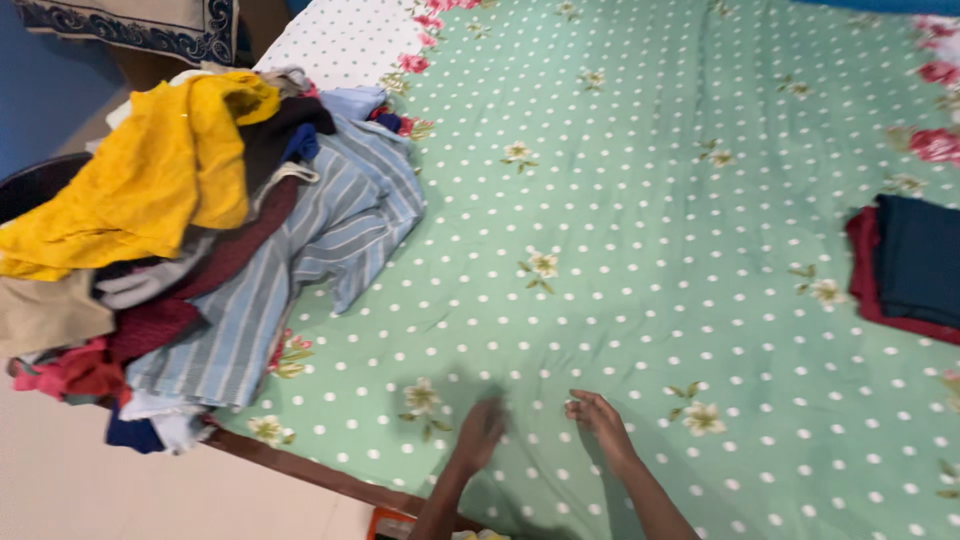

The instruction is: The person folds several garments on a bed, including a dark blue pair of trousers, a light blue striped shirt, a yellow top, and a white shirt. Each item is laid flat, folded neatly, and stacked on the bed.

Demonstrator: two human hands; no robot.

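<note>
My left hand (480,432) hovers low over the green polka-dot bedsheet (640,200) near the bed's front edge, blurred, fingers spread, holding nothing. My right hand (598,416) is beside it, a little to the right, fingers loosely curled and apart, also holding nothing. A heap of unfolded clothes lies at the left edge of the bed: a yellow garment (150,170) on top, a blue striped shirt (310,250) spilling toward the hands, maroon and dark pieces below. The striped shirt is the nearest garment to my left hand.
A folded stack with a dark blue piece (920,255) over a maroon one (862,262) lies at the right edge. The bed's wooden front edge (320,472) runs below the hands. A patterned cloth (130,25) is at top left, and a dark basket rim (35,180).
</note>
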